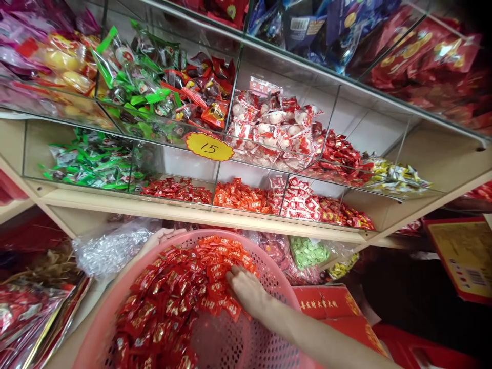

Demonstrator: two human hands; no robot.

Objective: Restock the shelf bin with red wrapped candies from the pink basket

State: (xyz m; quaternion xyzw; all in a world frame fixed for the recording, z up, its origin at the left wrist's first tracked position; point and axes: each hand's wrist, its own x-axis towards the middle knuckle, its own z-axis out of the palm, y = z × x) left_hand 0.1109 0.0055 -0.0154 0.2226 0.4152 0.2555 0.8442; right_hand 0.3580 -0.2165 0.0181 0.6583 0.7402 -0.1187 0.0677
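A pink perforated plastic basket point(274, 261) is tilted in front of me, holding wrapped candies. Dark red candies with gold print point(157, 307) fill its left side, and brighter orange-red candies point(215, 256) lie at the far side and middle. My left arm runs along the outside of the basket, and my left hand point(163, 237) grips its far rim, partly hidden behind it. Inside the basket, my right hand point(248, 289) is curled into the orange-red candies, its fingertips among them. Bare basket bottom shows at the near right.
Glass-fronted shelves of sorted candies point(242, 197) span the view ahead, with a yellow tag point(209, 146) marked 15. Below stand a clear plastic bag point(111, 248) and a bag of green candies point(308, 252). Red boxes point(326, 302) sit right of the basket.
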